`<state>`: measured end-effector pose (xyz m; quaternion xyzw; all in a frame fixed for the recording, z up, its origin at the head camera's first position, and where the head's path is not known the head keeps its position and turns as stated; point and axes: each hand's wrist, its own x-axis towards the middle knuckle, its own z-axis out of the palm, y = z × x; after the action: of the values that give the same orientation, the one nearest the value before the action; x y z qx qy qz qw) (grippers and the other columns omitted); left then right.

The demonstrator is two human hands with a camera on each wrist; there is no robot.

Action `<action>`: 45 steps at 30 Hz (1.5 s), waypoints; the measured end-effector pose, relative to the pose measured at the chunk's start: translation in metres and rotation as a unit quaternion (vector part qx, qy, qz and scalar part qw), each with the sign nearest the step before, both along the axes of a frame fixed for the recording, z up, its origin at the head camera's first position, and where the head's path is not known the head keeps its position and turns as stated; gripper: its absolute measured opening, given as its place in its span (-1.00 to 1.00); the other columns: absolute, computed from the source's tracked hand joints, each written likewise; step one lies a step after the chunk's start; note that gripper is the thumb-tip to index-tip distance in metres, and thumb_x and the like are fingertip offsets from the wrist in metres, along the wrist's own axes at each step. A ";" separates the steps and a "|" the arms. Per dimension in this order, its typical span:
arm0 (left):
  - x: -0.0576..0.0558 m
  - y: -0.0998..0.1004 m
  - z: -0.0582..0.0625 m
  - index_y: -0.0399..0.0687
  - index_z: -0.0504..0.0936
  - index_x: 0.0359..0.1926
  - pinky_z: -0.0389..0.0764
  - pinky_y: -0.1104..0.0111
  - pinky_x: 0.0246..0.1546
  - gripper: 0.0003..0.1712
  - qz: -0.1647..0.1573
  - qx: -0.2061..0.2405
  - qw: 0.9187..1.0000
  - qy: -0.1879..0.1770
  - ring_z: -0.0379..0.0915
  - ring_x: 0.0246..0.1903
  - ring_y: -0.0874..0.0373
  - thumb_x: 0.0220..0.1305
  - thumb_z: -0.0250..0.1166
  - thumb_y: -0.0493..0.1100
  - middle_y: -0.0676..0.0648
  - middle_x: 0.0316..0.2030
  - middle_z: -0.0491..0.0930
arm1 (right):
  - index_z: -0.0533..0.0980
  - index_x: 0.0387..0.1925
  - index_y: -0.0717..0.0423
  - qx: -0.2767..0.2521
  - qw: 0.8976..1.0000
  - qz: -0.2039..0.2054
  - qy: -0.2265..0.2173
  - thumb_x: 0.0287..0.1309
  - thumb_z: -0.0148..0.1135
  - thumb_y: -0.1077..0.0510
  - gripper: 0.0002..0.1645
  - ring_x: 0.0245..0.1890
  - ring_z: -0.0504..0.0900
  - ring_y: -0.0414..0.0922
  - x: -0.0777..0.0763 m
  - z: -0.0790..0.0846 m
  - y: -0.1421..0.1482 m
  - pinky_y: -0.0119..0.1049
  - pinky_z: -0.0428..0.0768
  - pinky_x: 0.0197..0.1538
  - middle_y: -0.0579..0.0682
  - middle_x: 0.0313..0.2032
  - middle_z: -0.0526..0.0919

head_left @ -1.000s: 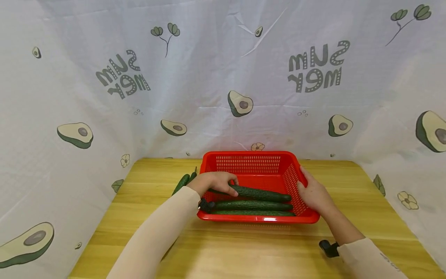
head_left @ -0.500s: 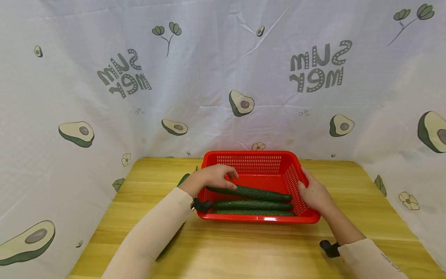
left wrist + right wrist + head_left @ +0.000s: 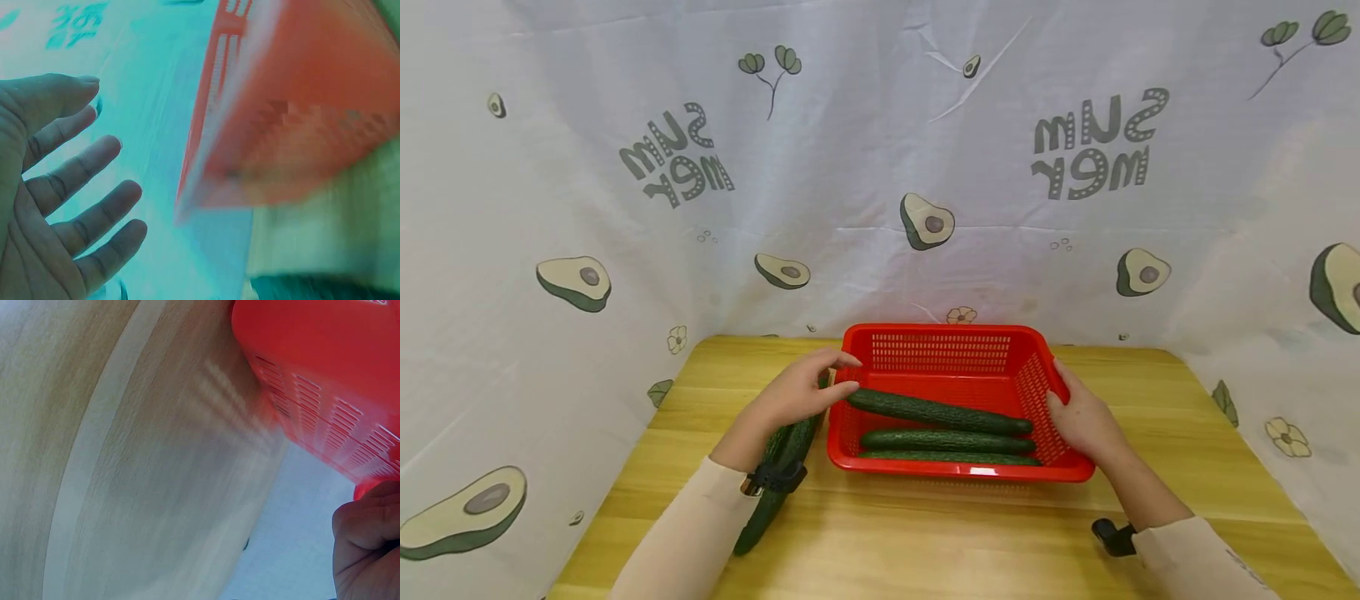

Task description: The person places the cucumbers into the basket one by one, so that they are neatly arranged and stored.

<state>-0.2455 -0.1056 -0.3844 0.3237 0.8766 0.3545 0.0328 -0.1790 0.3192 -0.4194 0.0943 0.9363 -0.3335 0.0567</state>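
A red plastic basket (image 3: 958,471) with slotted walls holds three long green cucumbers (image 3: 951,440), lying roughly side by side across its front half. My right hand (image 3: 1081,415) grips the basket's right rim, thumb inside the wall. Over the basket's left rim hovers my left hand (image 3: 801,387), holding nothing; its fingers are spread and loosely bent in the left wrist view. Beneath the left wrist, more cucumbers (image 3: 775,504) lie on the table outside the basket, partly hidden by the hand and forearm.
The wooden table (image 3: 925,542) carries the basket near its back edge. A pale curtain (image 3: 850,167) printed with avocados hangs behind and along both sides. Each wrist wears a black camera mount (image 3: 775,477).
My left hand has let go of the rearmost cucumber in the basket and moved left, out over the left rim. The right hand keeps its hold on the right rim.
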 end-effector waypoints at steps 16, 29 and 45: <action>0.059 -0.100 -0.068 -0.17 0.47 0.36 0.65 0.02 -0.04 -0.41 0.218 -0.002 0.968 -0.126 0.55 0.05 -0.17 0.41 0.34 -0.04 -0.27 0.21 0.55 | -0.29 0.64 0.09 -0.013 1.000 0.006 -0.005 0.57 -0.21 0.01 -0.16 -0.29 0.69 0.01 -0.002 -0.001 0.002 -0.19 0.71 -0.36 0.58 0.34 0.28; 0.090 -0.107 -0.101 -0.30 0.36 0.42 0.63 0.02 -0.09 -0.45 0.296 -0.022 0.947 -0.120 0.60 -0.07 -0.09 0.52 0.12 -0.15 -0.33 0.12 0.55 | -0.30 0.65 0.06 -0.020 1.000 0.006 -0.007 0.56 -0.22 -0.01 -0.16 -0.34 0.69 -0.03 -0.001 -0.001 0.002 -0.17 0.72 -0.37 0.59 0.31 0.31; 0.093 -0.106 -0.106 -0.15 0.38 0.44 0.57 -0.19 0.00 -0.32 0.344 -0.045 0.936 -0.064 0.58 0.05 -0.29 0.39 0.34 -0.06 -0.32 0.12 0.62 | -0.30 0.65 0.05 -0.019 1.000 0.005 -0.005 0.57 -0.23 -0.03 -0.16 -0.37 0.70 -0.05 -0.001 -0.001 0.002 -0.18 0.72 -0.38 0.59 0.30 0.32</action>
<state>-0.1523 -0.2111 -0.4901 -0.0230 0.9454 0.3243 -0.0208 -0.1804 0.3216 -0.4204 0.0900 0.9301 -0.3502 0.0651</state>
